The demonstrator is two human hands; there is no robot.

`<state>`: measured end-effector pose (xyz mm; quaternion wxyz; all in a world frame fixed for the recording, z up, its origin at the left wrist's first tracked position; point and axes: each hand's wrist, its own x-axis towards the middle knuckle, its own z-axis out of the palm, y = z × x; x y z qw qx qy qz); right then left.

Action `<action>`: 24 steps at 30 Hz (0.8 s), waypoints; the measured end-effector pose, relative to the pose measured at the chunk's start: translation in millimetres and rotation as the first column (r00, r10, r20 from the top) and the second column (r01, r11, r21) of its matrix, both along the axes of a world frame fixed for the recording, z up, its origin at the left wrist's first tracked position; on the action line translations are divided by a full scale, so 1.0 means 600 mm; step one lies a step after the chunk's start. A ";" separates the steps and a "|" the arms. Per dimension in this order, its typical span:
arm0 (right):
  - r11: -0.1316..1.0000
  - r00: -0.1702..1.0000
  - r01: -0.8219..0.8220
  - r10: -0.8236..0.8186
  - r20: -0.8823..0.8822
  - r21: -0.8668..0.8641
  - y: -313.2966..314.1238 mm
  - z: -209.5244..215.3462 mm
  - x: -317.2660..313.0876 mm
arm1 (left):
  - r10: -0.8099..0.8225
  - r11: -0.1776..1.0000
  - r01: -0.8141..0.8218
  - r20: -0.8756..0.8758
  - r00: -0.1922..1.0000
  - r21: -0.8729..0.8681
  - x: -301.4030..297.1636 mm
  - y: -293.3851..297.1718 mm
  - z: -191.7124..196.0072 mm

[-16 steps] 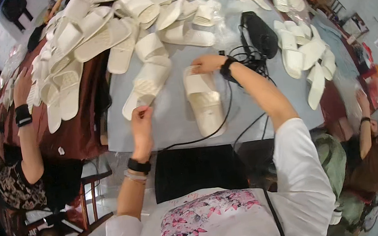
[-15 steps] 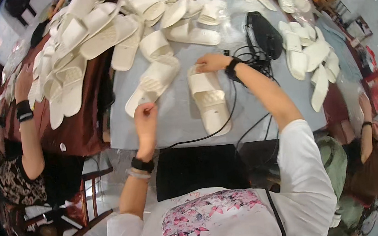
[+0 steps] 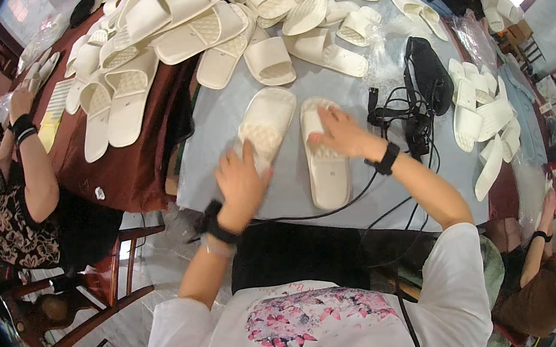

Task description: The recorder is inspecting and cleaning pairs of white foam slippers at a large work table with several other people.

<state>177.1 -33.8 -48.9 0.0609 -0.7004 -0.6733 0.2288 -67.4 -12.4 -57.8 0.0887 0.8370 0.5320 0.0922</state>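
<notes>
Two cream slide slippers lie side by side on the grey table (image 3: pixel 216 132) in front of me. My left hand (image 3: pixel 240 182) grips the heel end of the left slipper (image 3: pixel 265 120), which lies slanted. My right hand (image 3: pixel 341 133) rests flat with spread fingers on the strap of the right slipper (image 3: pixel 325 160), which points straight away from me. A dark band sits on each of my wrists.
Several cream slippers are heaped at the back (image 3: pixel 202 22) and on the dark red cloth (image 3: pixel 116 173) to the left. A black bag with cables (image 3: pixel 424 80) lies to the right, beside more slippers (image 3: pixel 486 125). Other people sit to the left (image 3: pixel 27 185), lower right and far side.
The left slipper has come in beside the right one under my left hand. My right hand has shifted onto the right slipper's strap.
</notes>
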 end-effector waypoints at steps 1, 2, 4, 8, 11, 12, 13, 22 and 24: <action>1.000 1.000 -0.001 0.001 -0.006 0.001 -0.017 0.001 -0.008 | 0.001 1.000 -0.002 -0.029 1.000 -0.027 -0.002 -0.036 0.005; 0.998 0.999 -0.036 0.037 -0.010 0.044 -0.033 0.003 -0.018 | -0.038 0.999 0.038 -0.026 0.999 0.002 -0.005 -0.065 0.010; 0.994 0.998 -0.064 0.066 -0.015 0.087 -0.042 0.014 -0.018 | -0.084 0.995 0.080 -0.081 0.993 -0.061 -0.008 -0.110 0.014; 0.984 0.998 0.010 0.001 -0.061 0.180 0.000 0.052 0.057 | -0.107 0.994 0.105 0.105 0.989 0.026 -0.015 -0.129 0.022; 0.914 0.868 0.218 -0.342 0.359 0.343 0.058 0.064 0.150 | -0.214 0.977 0.207 0.236 0.948 0.051 -0.001 -0.124 0.031; 0.921 0.806 0.350 -0.389 0.446 0.170 0.074 0.060 0.173 | -0.335 0.942 0.327 0.282 0.899 0.074 0.007 -0.121 0.032; 0.902 0.764 0.406 -0.424 0.487 0.149 0.081 0.046 0.185 | -0.379 0.906 0.417 0.296 0.877 -0.072 0.019 -0.122 0.031; 0.930 0.607 0.108 -0.341 0.718 0.351 0.028 0.035 0.148 | -0.566 0.823 0.565 0.173 0.806 0.058 0.071 -0.115 -0.009; 0.868 0.624 -0.114 -0.316 0.715 0.484 -0.020 0.068 0.107 | -0.568 0.823 0.564 0.154 0.809 0.069 0.072 -0.113 -0.002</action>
